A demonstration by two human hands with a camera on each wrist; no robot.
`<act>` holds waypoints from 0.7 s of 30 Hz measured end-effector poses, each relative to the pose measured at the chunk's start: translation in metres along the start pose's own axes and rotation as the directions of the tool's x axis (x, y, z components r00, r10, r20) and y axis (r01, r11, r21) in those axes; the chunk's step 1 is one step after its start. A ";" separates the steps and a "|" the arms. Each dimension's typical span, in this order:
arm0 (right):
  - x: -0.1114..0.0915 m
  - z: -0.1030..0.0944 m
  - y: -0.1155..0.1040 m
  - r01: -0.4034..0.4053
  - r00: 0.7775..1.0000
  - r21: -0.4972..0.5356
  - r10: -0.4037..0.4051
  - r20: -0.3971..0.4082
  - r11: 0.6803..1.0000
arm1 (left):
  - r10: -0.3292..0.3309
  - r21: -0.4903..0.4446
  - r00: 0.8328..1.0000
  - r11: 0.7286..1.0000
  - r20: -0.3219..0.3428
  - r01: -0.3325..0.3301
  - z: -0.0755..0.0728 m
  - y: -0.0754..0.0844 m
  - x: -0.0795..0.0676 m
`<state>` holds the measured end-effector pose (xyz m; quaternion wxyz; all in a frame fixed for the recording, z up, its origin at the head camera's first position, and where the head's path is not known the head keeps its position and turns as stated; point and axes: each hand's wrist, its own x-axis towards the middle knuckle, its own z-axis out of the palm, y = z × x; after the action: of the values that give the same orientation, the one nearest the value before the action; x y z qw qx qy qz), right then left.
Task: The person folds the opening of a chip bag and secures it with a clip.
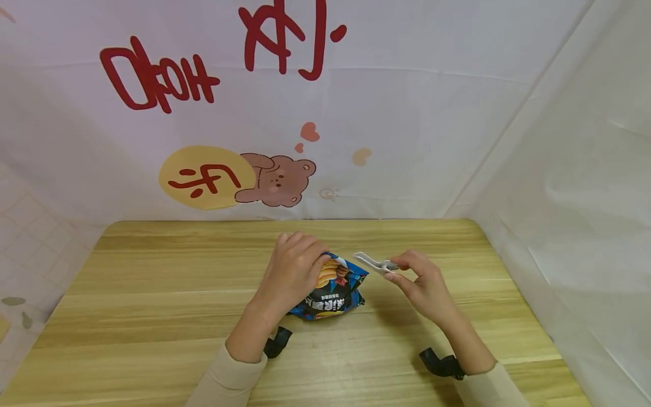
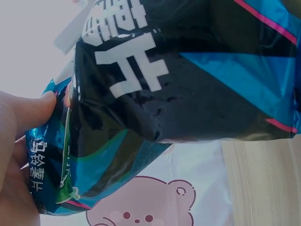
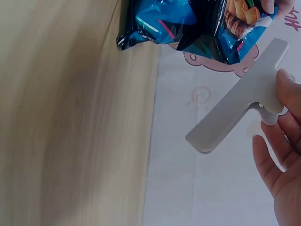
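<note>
My left hand [image 1: 295,268] grips the upper edge of a blue and black bag of potato chips [image 1: 330,299]. In the left wrist view the thumb and fingers of the left hand [image 2: 19,141] pinch the folded end of the chip bag [image 2: 141,94]. To the right of it, my right hand [image 1: 424,288] holds a pale grey bag clip [image 1: 373,263] by its handles, between thumb and fingers. The clip's long flat bar [image 3: 235,103] points toward the bag in the head view, with a small gap between them.
Under both hands lies a wood-grain table [image 1: 152,311]. A white backdrop [image 1: 432,113] with red lettering and a cartoon bear [image 1: 280,181] rises at its far edge. Another white sheet [image 1: 574,198] hangs on the right. Black wrist mounts [image 1: 439,363] sit near the sleeves.
</note>
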<state>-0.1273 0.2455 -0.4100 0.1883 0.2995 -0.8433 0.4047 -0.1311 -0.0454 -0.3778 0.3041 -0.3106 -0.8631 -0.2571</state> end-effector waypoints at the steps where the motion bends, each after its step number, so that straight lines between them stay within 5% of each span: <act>1: 0.000 0.001 -0.001 0.008 1.000 0.002 -0.008 -0.001 1.000 | 0.000 -0.001 1.000 1.000 0.001 0.000 0.000 0.000 0.000; 11: 0.012 0.009 -0.014 0.173 0.984 0.016 -0.172 -0.049 0.985 | -0.003 0.005 1.000 1.000 0.004 0.003 0.000 0.000 0.001; 21: 0.020 0.018 -0.020 0.200 0.979 0.004 -0.199 -0.048 0.980 | -0.004 -0.002 1.000 1.000 0.005 0.004 0.001 0.000 0.000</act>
<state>-0.1307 0.2138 -0.3980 0.2465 0.3737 -0.8026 0.3943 -0.1317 -0.0448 -0.3785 0.3011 -0.3099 -0.8643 -0.2575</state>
